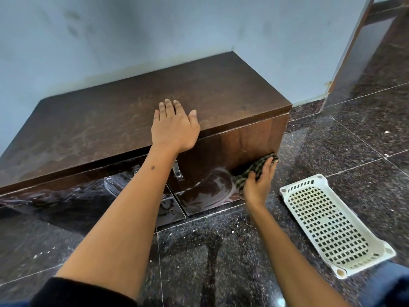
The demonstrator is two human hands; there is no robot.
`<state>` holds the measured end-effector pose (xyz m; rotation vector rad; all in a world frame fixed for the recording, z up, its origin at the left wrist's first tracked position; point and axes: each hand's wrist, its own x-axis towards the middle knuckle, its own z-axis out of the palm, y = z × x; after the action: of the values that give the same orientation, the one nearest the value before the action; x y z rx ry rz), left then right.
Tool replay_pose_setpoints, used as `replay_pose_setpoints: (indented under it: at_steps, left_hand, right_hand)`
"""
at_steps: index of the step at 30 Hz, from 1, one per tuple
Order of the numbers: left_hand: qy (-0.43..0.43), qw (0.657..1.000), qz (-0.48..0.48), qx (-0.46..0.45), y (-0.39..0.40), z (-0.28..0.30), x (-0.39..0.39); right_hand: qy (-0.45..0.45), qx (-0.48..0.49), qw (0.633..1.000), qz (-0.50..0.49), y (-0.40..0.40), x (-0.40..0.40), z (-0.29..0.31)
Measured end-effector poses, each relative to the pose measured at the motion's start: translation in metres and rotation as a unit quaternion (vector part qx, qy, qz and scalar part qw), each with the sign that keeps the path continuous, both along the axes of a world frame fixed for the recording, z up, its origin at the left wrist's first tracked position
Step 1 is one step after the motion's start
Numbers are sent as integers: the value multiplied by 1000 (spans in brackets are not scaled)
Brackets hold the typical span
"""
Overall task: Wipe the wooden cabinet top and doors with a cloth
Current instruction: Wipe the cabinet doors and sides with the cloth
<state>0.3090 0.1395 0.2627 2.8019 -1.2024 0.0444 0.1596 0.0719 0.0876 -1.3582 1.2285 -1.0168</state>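
A low dark-brown wooden cabinet (110, 120) stands against the wall, its top dusty and streaked. My left hand (174, 125) rests flat on the top near the front edge, fingers straight. My right hand (257, 183) presses a dark striped cloth (254, 167) against the right door (212, 165), close to the cabinet's right corner. Fingers curl over the cloth. The lower door surface shows wet curved wipe marks. A metal handle (178, 171) hangs between the two doors, partly behind my left forearm.
A white perforated plastic tray (332, 224) lies on the dark speckled granite floor (221, 251) to the right of the cabinet. A pale blue wall (155, 36) runs behind. A doorway opening lies at the upper right.
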Motion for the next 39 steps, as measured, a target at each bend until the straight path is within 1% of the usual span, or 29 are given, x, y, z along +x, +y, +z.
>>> replay_pose_setpoints:
  at_steps: [2, 3, 5, 7, 9, 11, 13, 14, 15, 17, 20, 23, 25, 26, 29, 31, 32, 34, 37, 38, 39]
  left_hand:
    - [-1, 1000, 2, 0, 0, 0, 0]
    - [-2, 1000, 3, 0, 0, 0, 0]
    - [-3, 1000, 2, -2, -1, 0, 0]
    - [-3, 1000, 1, -4, -1, 0, 0]
    - [-1, 1000, 0, -3, 0, 1, 1]
    - [-1, 1000, 0, -1, 1, 1, 1]
    - [-1, 1000, 0, 1, 0, 1, 0]
    - [-1, 1000, 1, 1, 0, 1, -1]
    - [-1, 1000, 2, 1, -1, 1, -1]
    - [-3, 1000, 5, -2, -1, 1, -1]
    - [-3, 1000, 3, 0, 0, 1, -1]
    - [4, 1000, -1, 4, 1, 3, -2]
    - [4, 1000, -2, 3, 1, 3, -2]
    - [5, 1000, -1, 2, 1, 3, -2]
    - [6, 1000, 3, -2, 1, 3, -3]
    - [8, 1000, 4, -3, 2, 4, -4]
    - [10, 1000, 1, -2, 2, 4, -4]
    - [10, 1000, -14, -1, 6, 4, -3]
    - [-13, 999, -51, -10, 18, 1, -1]
    - [-25, 998, -60, -14, 22, -1, 0]
    - [-36, 997, -65, -17, 26, -2, 0]
  right_hand:
    - [-8, 61, 998, -17, -12, -6, 0]
    - [-13, 64, 998, -23, -14, -6, 2]
    - [-14, 31, 999, -25, -5, 3, 10]
    - [-38, 3, 999, -10, 14, 15, 13]
    - [-66, 9, 998, 14, 27, 21, 9]
    - [-68, 46, 997, 10, 21, 16, 3]
    - [-64, 109, 992, -17, 3, 4, -1]
    - [-56, 125, 990, -30, -4, 0, -1]
    - [-48, 121, 991, -38, -7, -2, 2]
    - [-50, 76, 995, -39, 0, 5, 11]
    - [-92, 42, 995, -20, 36, 27, 22]
    - [-89, 77, 993, 5, 53, 29, 18]
    - [-68, 103, 992, -1, 45, 23, 17]
    - [-60, 97, 993, -7, 42, 21, 19]
    - [-69, 14, 997, 5, 57, 33, 35]
    - [-73, -33, 996, 45, 81, 47, 39]
    - [-74, -36, 995, 64, 91, 50, 36]
    - [-68, 1, 994, 83, 96, 49, 27]
    - [-57, 124, 989, 61, 74, 38, 20]
    - [-52, 129, 989, 55, 70, 37, 21]
    - [-42, 110, 992, 54, 71, 39, 24]
